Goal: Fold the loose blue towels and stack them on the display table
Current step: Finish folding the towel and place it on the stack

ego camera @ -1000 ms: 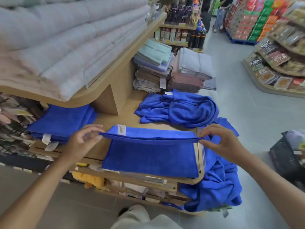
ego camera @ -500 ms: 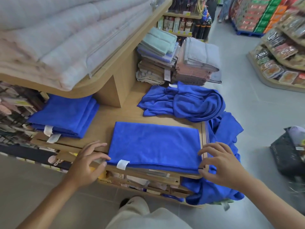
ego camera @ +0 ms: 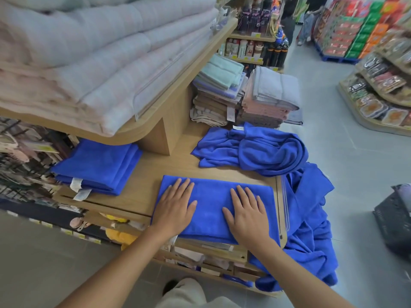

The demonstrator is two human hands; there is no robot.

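The left grip (ego camera: 175, 210) and the right grip (ego camera: 246, 214) lie flat, fingers spread, on the folded towel (ego camera: 211, 196) at the tabletop (ego camera: 140, 192) front edge. Loose blue towels (ego camera: 266, 150) lie just behind; a folded stack (ego camera: 97, 165) sits left, under the upper shelf (ego camera: 142, 130).

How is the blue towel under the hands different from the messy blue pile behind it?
The folded towel is a flat, smooth rectangle; the messy pile is bunched and wrinkled. The left hand and right hand press flat on the folded towel; nothing touches the messy pile. The folded towel lies at the near edge of the table; the messy pile sits farther back. Both are the same bright blue.
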